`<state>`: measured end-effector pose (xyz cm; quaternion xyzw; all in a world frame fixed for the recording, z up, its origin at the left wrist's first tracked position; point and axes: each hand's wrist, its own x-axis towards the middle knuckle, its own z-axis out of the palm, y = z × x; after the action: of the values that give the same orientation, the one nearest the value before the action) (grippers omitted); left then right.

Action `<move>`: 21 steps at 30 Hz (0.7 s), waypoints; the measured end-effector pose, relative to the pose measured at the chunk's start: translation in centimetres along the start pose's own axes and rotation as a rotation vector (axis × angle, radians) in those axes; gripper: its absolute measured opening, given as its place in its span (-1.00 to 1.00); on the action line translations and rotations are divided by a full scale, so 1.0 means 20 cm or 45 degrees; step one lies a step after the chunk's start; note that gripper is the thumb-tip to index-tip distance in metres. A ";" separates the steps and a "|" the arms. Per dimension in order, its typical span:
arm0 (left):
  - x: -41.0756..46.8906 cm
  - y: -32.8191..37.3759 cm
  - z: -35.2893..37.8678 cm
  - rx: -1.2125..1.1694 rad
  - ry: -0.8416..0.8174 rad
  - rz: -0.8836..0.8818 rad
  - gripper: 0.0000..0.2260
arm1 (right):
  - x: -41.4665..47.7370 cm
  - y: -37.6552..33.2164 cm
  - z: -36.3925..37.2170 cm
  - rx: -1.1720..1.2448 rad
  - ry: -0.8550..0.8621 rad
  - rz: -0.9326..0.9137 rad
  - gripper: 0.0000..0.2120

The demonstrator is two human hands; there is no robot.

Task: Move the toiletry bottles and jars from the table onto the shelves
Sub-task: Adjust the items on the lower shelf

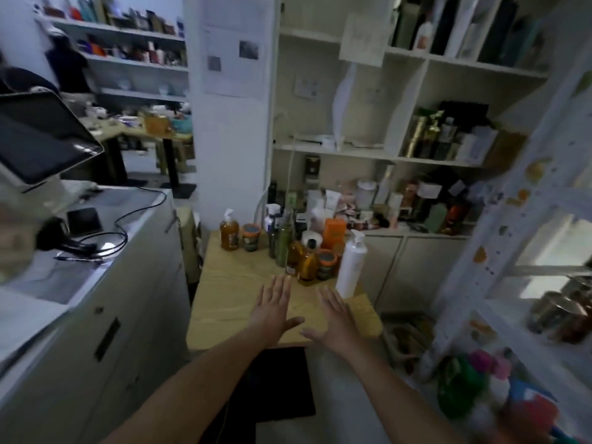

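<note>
A small wooden table (237,296) holds a cluster of toiletries at its far side: an amber pump bottle (229,233), an orange-lidded jar (250,237), a tall green bottle (284,241), a second orange-lidded jar (326,264), an orange box (334,232) and a tall white pump bottle (351,263). My left hand (275,309) and my right hand (333,318) hover flat over the near part of the table, palms down, fingers spread, holding nothing. The white shelves (378,153) stand behind the table.
The lower shelf (416,206) is crowded with bottles and tubes. A white counter (96,251) with cables and a tilted screen (41,136) runs along the left. A painted white rack (525,219) with jars stands at the right. Coloured items lie on the floor at bottom right.
</note>
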<state>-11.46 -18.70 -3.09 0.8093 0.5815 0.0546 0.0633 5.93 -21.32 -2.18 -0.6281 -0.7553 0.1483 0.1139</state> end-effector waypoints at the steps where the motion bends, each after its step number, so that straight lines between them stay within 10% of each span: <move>1: 0.05 -0.03 0.00 -0.001 -0.001 -0.012 -0.18 | 0.07 0.01 0.01 0.013 0.005 0.011 -0.06; 21: 1.32 -0.30 0.08 -0.107 -0.156 0.137 -0.16 | 1.26 0.40 0.09 0.433 0.031 0.276 0.01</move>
<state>-8.47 8.13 -5.31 0.8378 0.5293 0.0327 0.1294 7.91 4.67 -7.17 -0.6791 -0.6461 0.2775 0.2107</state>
